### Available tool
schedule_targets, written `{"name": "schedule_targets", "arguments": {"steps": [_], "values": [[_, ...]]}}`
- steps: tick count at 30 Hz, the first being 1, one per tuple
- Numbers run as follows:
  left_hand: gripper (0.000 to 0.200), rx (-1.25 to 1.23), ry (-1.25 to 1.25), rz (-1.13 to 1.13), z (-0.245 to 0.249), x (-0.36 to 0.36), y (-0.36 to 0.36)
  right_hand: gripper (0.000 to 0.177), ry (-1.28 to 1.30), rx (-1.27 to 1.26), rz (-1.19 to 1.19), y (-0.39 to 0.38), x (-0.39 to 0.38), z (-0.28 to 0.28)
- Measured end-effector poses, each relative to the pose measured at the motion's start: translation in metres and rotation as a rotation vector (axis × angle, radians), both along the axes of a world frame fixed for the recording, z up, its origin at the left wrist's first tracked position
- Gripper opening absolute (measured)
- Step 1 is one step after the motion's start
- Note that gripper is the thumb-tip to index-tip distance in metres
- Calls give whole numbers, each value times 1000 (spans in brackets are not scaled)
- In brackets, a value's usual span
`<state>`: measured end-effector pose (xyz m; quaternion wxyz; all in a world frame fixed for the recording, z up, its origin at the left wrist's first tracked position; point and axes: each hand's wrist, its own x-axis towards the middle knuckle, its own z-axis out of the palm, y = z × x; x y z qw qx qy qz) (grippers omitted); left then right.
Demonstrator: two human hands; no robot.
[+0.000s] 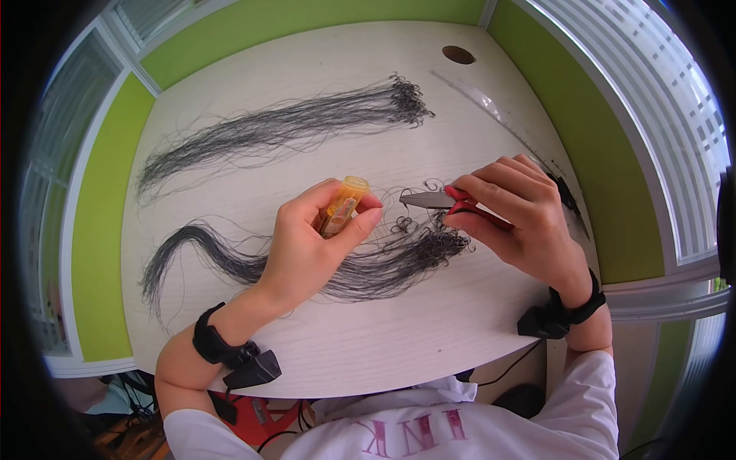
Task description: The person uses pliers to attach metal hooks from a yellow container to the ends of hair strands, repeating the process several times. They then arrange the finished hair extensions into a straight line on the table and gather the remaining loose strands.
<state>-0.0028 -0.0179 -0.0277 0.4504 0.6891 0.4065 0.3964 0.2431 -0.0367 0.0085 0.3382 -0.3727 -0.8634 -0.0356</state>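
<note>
My left hand point(307, 238) is wrapped round a small yellow-orange bottle point(343, 204) with a printed label, held tilted over the lower bundle. Red-handled scissors point(428, 200) are in my right hand point(515, 203), their grey blades pointing left toward the bottle without touching it. Beneath both hands a bundle of dark strands point(376, 270) curves across the table, its curled ends at the right under the scissors. Farther back lies a second bundle of dark strands point(284, 126), with curled ends at its right. A few loose curls lie near the blade tips.
The pale table point(368, 337) is bordered by green partitions point(307, 34). A clear ruler point(491, 107) lies at the back right, with a dark object point(568, 198) beside the right partition. A round hole point(458, 54) is near the back edge.
</note>
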Motion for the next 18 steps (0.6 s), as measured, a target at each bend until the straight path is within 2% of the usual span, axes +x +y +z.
{"name": "schedule_targets", "arguments": {"steps": [2,3,5,9,15,17,18], "values": [[18,-329,-247,-89,15,0,-5,27,36,-48,2,-2,-3,0],[18,-328,-246,-88,15,0,-6,27,71,-99,5,-3,-5,0],[20,-618,-438,-204,16,0,-6,26,84,-100,13,-4,-10,-2],[20,-675,-413,-255,17,-1,-6,26,112,-101,24,-5,-12,-6],[13,-657,-435,-165,10,-5,-7,27,95,-65,26,-3,-13,-9],[11,-500,-404,-74,7,-6,-6,28,57,-23,-1,-4,-12,-7],[11,-500,-403,-75,6,-6,-7,30,18,17,-26,-4,-12,-7]]}}
